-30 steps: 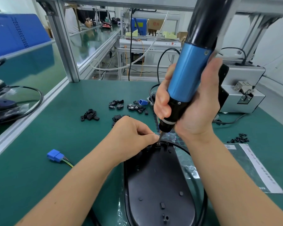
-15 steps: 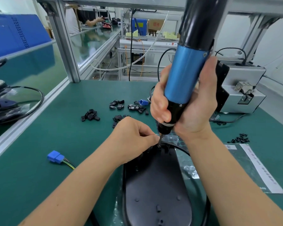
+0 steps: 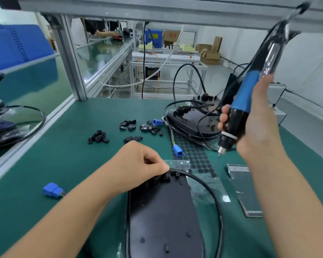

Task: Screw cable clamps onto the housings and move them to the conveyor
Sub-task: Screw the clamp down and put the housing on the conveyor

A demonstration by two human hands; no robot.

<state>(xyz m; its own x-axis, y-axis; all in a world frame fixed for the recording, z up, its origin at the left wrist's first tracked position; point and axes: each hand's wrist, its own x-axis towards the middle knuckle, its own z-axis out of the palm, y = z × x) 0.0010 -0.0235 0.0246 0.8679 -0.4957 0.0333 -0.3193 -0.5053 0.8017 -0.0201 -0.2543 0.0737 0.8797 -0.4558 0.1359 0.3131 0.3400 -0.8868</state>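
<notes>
On the green bench [image 3: 63,155], your left hand [image 3: 138,162] pinches the black cable clamp [image 3: 167,177] on the glossy black housing [image 3: 162,216] while your right hand [image 3: 257,127] grips the raised blue-black screwdriver [image 3: 241,108].

Clamps [image 3: 98,137] behind housing [image 3: 162,216] (perhaps loose).
</notes>
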